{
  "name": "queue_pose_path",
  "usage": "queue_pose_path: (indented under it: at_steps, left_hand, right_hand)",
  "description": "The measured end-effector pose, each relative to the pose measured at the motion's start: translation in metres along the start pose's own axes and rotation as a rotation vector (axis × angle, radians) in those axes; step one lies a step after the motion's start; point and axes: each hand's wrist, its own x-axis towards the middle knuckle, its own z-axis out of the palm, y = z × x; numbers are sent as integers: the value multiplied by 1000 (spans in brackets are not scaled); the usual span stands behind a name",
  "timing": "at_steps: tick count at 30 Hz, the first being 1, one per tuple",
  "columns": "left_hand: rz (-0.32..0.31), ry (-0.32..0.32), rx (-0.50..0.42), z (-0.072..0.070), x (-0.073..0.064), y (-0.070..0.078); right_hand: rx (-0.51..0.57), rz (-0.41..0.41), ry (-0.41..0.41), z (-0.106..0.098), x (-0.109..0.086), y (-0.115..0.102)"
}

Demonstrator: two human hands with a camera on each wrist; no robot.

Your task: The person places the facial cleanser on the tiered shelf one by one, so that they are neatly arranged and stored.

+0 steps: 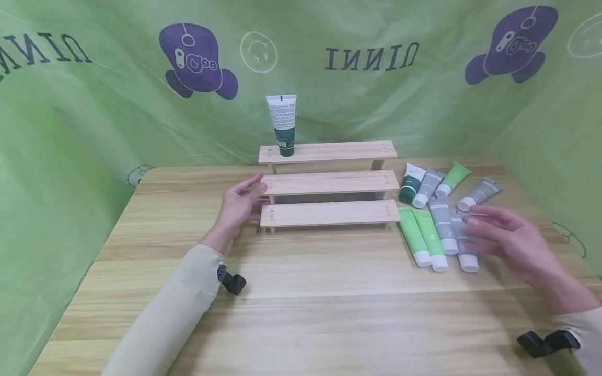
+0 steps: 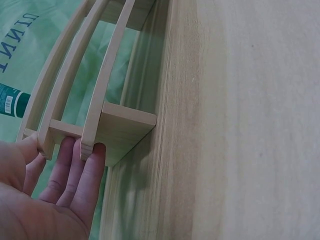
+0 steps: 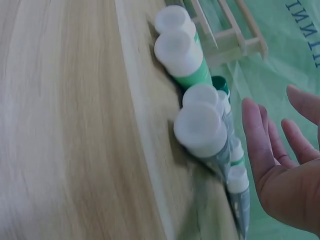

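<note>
Head cam: the left hand [image 1: 240, 203] gripped the left end of a three-tier pale wooden rack [image 1: 329, 213], with a white-and-dark-green plastic tube [image 1: 284, 125] standing cap-down up top. The right hand [image 1: 514, 245] was loosely open, nothing in it, beside the green and grey plastic tubes [image 1: 441, 219] lying right of the rack.

Left wrist: thumb against the middle board [image 2: 69, 75], fingers [image 2: 89, 180] tucked underneath.

Right wrist: fingers [image 3: 256, 140] slightly bent, apart from the white caps [image 3: 200, 127].

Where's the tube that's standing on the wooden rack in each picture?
Head: the standing tube is in the upper half, just left of centre.
Left wrist: at the left edge, only partly showing.
Right wrist: not in it.
Shared landmark: the wooden rack, seen in all three views.
</note>
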Motion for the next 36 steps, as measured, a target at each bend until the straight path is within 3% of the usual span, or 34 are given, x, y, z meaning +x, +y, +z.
queue_pose_path:
  at_steps: [13, 21, 29, 36]
  left_hand:
    - [0, -15, -2, 0, -1, -2]
    - [-7, -10, -14, -1, -2, -2]
    - [-8, -13, -18, -1, -2, 0]
    - [-13, -13, -13, -2, 0, 1]
  right_hand:
    - [-139, 90, 83, -28, 0, 4]
    - [-236, 165, 98, -33, 2, 6]
    - [-641, 270, 108, -21, 10, 3]
    - [-720, 312, 95, -19, 15, 0]
